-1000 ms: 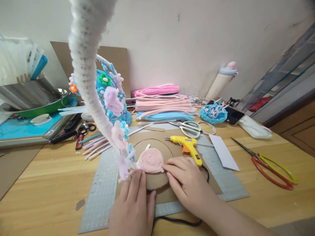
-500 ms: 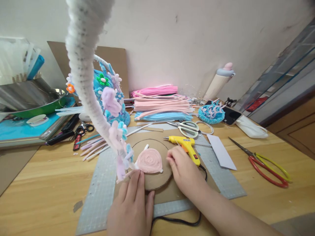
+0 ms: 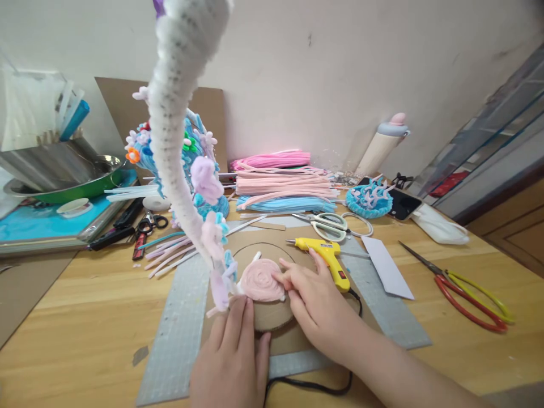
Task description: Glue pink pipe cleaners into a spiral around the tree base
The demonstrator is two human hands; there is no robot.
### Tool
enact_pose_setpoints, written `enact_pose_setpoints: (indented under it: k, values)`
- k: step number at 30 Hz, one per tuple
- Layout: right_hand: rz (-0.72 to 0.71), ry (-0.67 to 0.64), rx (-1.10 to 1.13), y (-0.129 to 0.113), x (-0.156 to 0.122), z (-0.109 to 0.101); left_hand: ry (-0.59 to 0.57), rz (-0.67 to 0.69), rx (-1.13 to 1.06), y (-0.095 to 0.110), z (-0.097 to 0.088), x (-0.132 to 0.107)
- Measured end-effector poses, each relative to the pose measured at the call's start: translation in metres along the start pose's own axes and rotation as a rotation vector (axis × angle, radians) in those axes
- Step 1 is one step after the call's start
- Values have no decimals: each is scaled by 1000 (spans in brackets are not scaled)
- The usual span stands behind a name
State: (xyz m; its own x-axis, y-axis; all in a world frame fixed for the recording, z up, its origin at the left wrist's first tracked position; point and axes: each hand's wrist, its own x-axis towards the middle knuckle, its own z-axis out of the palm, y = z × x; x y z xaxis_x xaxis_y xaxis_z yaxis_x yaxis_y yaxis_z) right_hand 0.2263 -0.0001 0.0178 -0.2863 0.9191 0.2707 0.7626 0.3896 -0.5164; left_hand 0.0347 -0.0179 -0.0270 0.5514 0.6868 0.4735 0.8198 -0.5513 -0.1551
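Note:
A pale pink spiral of pipe cleaner [image 3: 260, 280] lies on a round cardboard disc [image 3: 272, 315], which rests on a larger cardboard sheet over a grey cutting mat [image 3: 174, 334]. My left hand [image 3: 233, 357] lies flat with fingers stretched out, pressing the disc's near left edge. My right hand [image 3: 312, 306] rests on the disc, its fingertips pressing the spiral's right side. A white fuzzy arch [image 3: 178, 130] with small pastel flowers rises from beside the spiral toward the camera.
A yellow glue gun [image 3: 325, 255] lies just behind my right hand, its black cord trailing toward me. White scissors [image 3: 334, 224], red-and-yellow scissors [image 3: 463, 289], stacked pink and blue pipe cleaners [image 3: 280, 184], a blue flowered piece [image 3: 199, 187] and a metal pan [image 3: 63, 170] surround the mat.
My right hand moved from the disc's right edge up toward the glue gun, then came back left onto the pink spiral. The left hand stayed put. The view shifted slightly.

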Motion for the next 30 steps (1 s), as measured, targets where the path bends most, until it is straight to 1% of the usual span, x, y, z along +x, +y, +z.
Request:
enact_pose_setpoints:
  k: [3, 7, 10, 13, 16, 19, 22, 24, 26, 28, 30]
  values:
    - [-13, -20, -1, 0, -4, -1, 20, -19, -1, 0, 0, 0]
    - [-15, 0, 15, -1, -8, -4, -11, -16, 7, 0, -1, 0]
    - [-31, -25, -9, -3, -10, -6, -16, -6, 23, 1, -2, 0]
    - [-89, -44, -39, -4, -12, -9, 0, 10, 24, 2, -2, 1]
    - [-145, -24, -49, -7, -17, -9, 30, 6, 16, 3, -3, 3]
    - [-196, -70, -50, -9, -21, -7, 48, -7, 13, 3, -3, 3]
    - [-212, -113, -32, -10, -21, -3, 23, -6, 10, 1, -3, 2]
    - [-185, -84, 1, -10, -18, 0, 6, 4, 9, 0, -3, 0]
    - [-129, -20, 7, -10, -12, 4, 5, 10, 14, 0, -2, 0]
    - [-88, 33, -24, -11, -5, 10, 9, 9, 23, 0, -1, 0]
    - [-78, 46, -67, -11, 1, 16, 13, 11, 30, 1, 0, 1]
